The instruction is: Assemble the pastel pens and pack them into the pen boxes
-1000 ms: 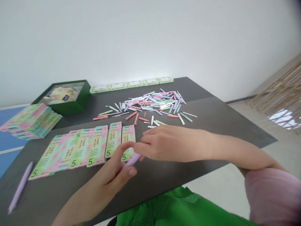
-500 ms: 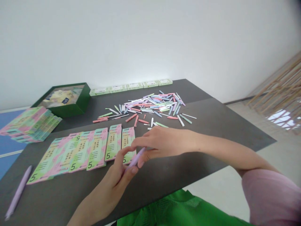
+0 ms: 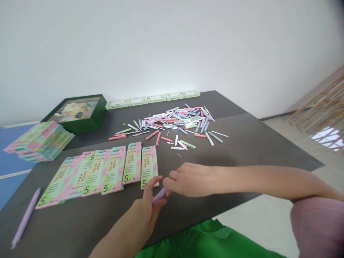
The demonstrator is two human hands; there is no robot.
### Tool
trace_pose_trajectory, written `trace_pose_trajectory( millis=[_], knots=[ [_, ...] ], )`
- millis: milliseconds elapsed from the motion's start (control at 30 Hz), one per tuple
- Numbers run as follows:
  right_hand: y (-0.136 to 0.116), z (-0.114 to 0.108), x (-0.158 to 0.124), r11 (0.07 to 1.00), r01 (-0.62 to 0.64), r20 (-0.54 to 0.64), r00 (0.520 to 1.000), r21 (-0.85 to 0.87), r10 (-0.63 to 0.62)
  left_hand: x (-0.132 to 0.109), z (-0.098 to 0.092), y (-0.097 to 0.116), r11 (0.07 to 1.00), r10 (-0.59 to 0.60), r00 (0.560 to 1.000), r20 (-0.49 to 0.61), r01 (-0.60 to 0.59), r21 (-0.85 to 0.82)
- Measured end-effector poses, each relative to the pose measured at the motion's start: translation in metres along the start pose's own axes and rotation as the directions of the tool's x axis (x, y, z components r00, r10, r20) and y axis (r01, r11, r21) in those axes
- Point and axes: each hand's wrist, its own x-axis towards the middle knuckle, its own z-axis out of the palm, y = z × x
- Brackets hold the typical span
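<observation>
Both of my hands meet over the near edge of a dark table (image 3: 242, 143), closed on a lilac pen (image 3: 159, 195). My left hand (image 3: 146, 209) grips the pen's lower end from below. My right hand (image 3: 188, 179) pinches its upper end with curled fingers. Just beyond them lies a row of several pastel packaging cards (image 3: 102, 170) marked with a "5". A pile of loose pastel pen parts (image 3: 174, 123) is spread further back.
A second lilac pen (image 3: 25, 218) lies at the near left. A stack of cards (image 3: 40, 139) and a green box (image 3: 77, 113) sit at the far left. Small green boxes (image 3: 153, 98) line the back edge. Green fabric (image 3: 204, 240) is below the table edge.
Both hands drew nearer to me along the table edge with the pen still between them, and the view shifted slightly. The cards and pen parts stayed put.
</observation>
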Motion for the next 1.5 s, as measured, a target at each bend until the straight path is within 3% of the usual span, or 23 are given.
trace_pose_trajectory(
  millis=[100,167,200,267,333,400,433,533,567,633,700,733,800,867,900,933,1000,1067,1100,1167,1300,1367,1500],
  knots=[
    [0.004,0.0,0.002,0.946,-0.177,0.254,0.961,0.27,0.107,0.009,0.014,0.001,0.954,0.005,1.0,0.02,-0.011,0.301],
    [0.003,0.0,0.002,0.925,-0.172,0.364,0.931,0.34,0.039,0.009,0.015,-0.002,0.961,0.033,0.996,0.085,-0.055,0.27],
    [0.001,0.0,0.001,0.935,-0.133,0.358,0.934,0.328,0.007,0.007,0.013,-0.004,0.981,0.051,0.99,0.13,-0.074,0.18],
    [-0.004,0.002,-0.003,0.984,-0.004,0.197,0.98,0.178,-0.032,0.003,0.004,-0.008,0.992,0.074,0.959,0.273,-0.043,-0.119],
    [-0.009,0.007,-0.008,0.991,0.112,-0.076,0.99,-0.07,-0.117,0.0,-0.007,-0.01,0.904,0.095,0.864,0.494,0.133,-0.406],
    [-0.01,0.014,-0.011,0.942,0.197,-0.287,0.917,-0.273,-0.275,0.0,-0.013,-0.01,0.791,0.156,0.734,0.661,0.309,-0.529],
    [-0.01,0.017,-0.011,0.915,0.214,-0.355,0.872,-0.341,-0.336,0.001,-0.015,-0.009,0.758,0.187,0.693,0.696,0.349,-0.551],
    [-0.006,0.025,-0.009,0.868,0.228,-0.469,0.766,-0.441,-0.44,0.004,-0.014,-0.006,0.754,0.223,0.652,0.725,0.355,-0.552],
    [-0.005,0.027,-0.008,0.866,0.224,-0.49,0.749,-0.447,-0.446,0.003,-0.012,-0.005,0.775,0.213,0.661,0.72,0.334,-0.536],
    [-0.005,0.029,-0.008,0.879,0.219,-0.491,0.76,-0.423,-0.426,0.0,-0.009,-0.002,0.849,0.156,0.759,0.632,0.224,-0.479],
    [-0.006,0.027,-0.009,0.926,0.19,-0.362,0.879,-0.327,-0.309,-0.004,-0.005,0.001,0.927,0.1,0.908,0.407,0.063,-0.368],
    [-0.007,0.024,-0.01,0.956,0.156,-0.239,0.947,-0.25,-0.216,-0.006,-0.004,0.002,0.954,0.082,0.954,0.287,0.008,-0.299],
    [-0.007,0.015,-0.012,0.997,0.038,0.008,0.999,-0.067,-0.037,-0.007,0.0,0.004,0.976,0.064,0.99,0.123,-0.036,-0.217],
    [-0.004,0.004,-0.012,0.976,-0.069,0.086,0.995,0.206,0.052,-0.002,0.002,0.005,0.955,0.053,0.996,0.073,-0.029,-0.296],
    [-0.001,0.0,-0.011,0.913,-0.097,0.033,0.995,0.396,0.091,0.001,0.004,0.005,0.915,0.056,0.996,0.073,-0.022,-0.404],
    [0.002,-0.002,-0.008,0.794,-0.095,-0.052,0.986,0.6,0.157,0.006,0.005,0.006,0.844,0.071,0.994,0.079,-0.018,-0.536],
    [0.007,-0.002,-0.001,0.417,0.029,-0.192,0.915,0.908,0.354,0.016,0.008,0.009,0.645,0.133,0.984,0.117,0.003,-0.764],
    [0.009,0.005,0.01,0.114,0.175,-0.209,0.848,0.978,0.487,0.025,0.011,0.011,0.463,0.211,0.97,0.12,0.009,-0.886],
    [0.009,0.009,0.015,0.051,0.216,-0.212,0.836,0.975,0.506,0.028,0.012,0.012,0.398,0.239,0.966,0.098,-0.006,-0.917],
    [0.007,0.016,0.026,0.05,0.25,-0.239,0.822,0.967,0.516,0.032,0.014,0.013,0.304,0.252,0.967,0.039,-0.041,-0.952],
    [0.003,0.02,0.046,0.039,0.248,-0.216,0.739,0.968,0.639,0.032,0.02,0.011,0.179,0.235,0.971,-0.042,-0.086,-0.98],
    [0.004,0.02,0.054,0.033,0.181,-0.159,0.747,0.983,0.645,0.031,0.024,0.008,0.125,0.224,0.972,-0.064,-0.094,-0.988],
    [0.005,0.019,0.064,0.168,0.105,-0.185,0.789,0.98,0.586,0.03,0.03,0.003,0.02,0.283,0.958,-0.055,-0.063,-0.998]
  ],
)
